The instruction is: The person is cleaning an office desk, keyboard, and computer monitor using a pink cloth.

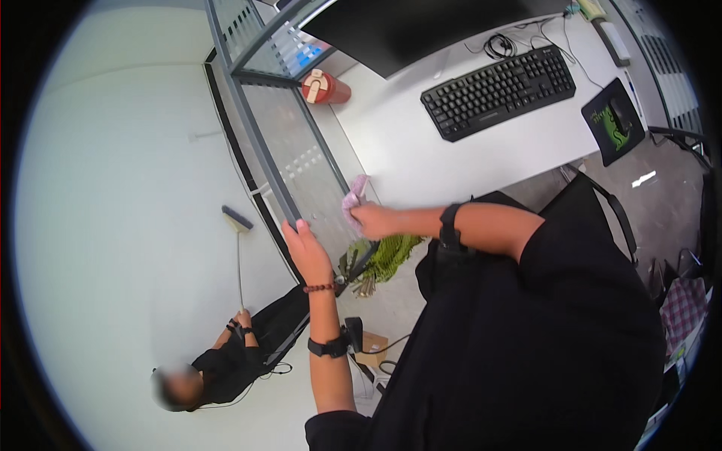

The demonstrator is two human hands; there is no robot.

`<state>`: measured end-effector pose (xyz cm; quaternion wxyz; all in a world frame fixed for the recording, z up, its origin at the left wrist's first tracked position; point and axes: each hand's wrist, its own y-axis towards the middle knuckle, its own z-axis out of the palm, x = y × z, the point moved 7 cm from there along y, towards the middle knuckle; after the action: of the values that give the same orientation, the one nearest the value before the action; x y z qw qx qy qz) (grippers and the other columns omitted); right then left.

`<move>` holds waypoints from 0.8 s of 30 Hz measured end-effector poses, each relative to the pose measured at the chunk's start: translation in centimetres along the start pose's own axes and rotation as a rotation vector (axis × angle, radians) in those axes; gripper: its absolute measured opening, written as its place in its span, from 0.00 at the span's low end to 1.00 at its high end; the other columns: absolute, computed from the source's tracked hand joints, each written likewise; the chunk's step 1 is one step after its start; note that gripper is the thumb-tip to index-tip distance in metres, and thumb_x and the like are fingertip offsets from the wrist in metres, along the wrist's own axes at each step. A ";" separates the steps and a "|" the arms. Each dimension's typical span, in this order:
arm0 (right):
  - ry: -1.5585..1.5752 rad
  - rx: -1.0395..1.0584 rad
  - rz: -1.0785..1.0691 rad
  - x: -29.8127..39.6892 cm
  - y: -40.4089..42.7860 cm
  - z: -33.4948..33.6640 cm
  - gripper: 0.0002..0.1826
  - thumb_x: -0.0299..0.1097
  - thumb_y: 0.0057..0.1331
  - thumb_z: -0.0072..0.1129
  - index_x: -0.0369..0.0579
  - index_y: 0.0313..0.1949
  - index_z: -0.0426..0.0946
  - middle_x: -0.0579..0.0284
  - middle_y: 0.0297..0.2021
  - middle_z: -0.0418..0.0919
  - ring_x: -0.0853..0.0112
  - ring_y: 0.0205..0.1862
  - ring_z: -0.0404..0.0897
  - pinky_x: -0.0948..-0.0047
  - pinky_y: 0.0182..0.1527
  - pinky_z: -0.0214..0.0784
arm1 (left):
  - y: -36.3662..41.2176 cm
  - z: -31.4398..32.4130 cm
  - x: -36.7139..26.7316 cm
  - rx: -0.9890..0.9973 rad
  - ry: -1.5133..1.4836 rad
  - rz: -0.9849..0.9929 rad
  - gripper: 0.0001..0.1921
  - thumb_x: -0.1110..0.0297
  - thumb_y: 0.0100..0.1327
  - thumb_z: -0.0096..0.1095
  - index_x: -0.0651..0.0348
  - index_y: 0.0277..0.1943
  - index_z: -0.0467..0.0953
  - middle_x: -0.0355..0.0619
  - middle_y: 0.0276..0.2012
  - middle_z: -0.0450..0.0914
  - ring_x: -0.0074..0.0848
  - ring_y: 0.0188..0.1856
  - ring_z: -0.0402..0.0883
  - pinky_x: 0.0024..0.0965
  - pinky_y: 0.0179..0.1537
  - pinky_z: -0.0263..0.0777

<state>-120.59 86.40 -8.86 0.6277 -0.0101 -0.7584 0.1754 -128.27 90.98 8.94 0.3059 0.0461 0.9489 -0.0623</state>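
My right hand (377, 220) grips a crumpled pink cloth (353, 203) beside the lower part of a glass partition (302, 149), near the left edge of a white desk (406, 163). The partition's grey metal rail (262, 141) runs down to my left hand (309, 256), whose thumb and fingers straddle it. A beaded bracelet (319, 288) circles my left wrist. Black straps with small devices sit on both forearms.
The desk bears a black keyboard (499, 93), a monitor (417, 28), a red tumbler (326, 87) and a mouse pad (613, 121). A green mop head (395, 256) lies below the partition. Another person (234, 361) holds a long-handled broom (239, 270) towards the white wall. A chair (612, 214) stands beside me.
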 end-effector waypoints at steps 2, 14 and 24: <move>0.200 -0.087 -0.052 -0.8 0.1 -1.3 0.16 0.25 0.52 0.54 0.39 0.42 0.73 0.38 0.47 0.71 0.49 0.52 0.72 0.57 0.50 0.68 | 0.0 -0.1 0.0 0.014 -0.011 0.012 0.25 0.59 0.70 0.43 0.74 0.60 0.61 0.50 0.35 0.76 0.31 0.31 0.72 0.33 0.37 0.67; 0.224 -0.067 0.217 -3.4 1.5 -1.6 0.27 0.28 0.53 0.62 0.37 0.53 0.66 0.41 0.44 0.76 0.56 0.44 0.77 0.64 0.46 0.70 | 1.3 -0.2 1.2 -0.101 0.089 0.109 0.23 0.56 0.70 0.44 0.70 0.55 0.64 0.54 0.41 0.72 0.37 0.41 0.69 0.33 0.41 0.63; -0.079 -0.492 -0.170 -4.9 -2.6 -12.5 0.18 0.24 0.56 0.52 0.48 0.47 0.77 0.52 0.35 0.76 0.58 0.42 0.78 0.62 0.44 0.71 | 0.5 -0.4 -1.4 -0.044 0.027 0.079 0.24 0.57 0.71 0.42 0.73 0.57 0.64 0.59 0.43 0.76 0.48 0.45 0.75 0.40 0.50 0.65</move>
<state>-107.11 85.98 -10.88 0.5886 -0.0919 -0.8004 -0.0673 -127.35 91.44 10.06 0.2961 0.0776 0.9516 -0.0287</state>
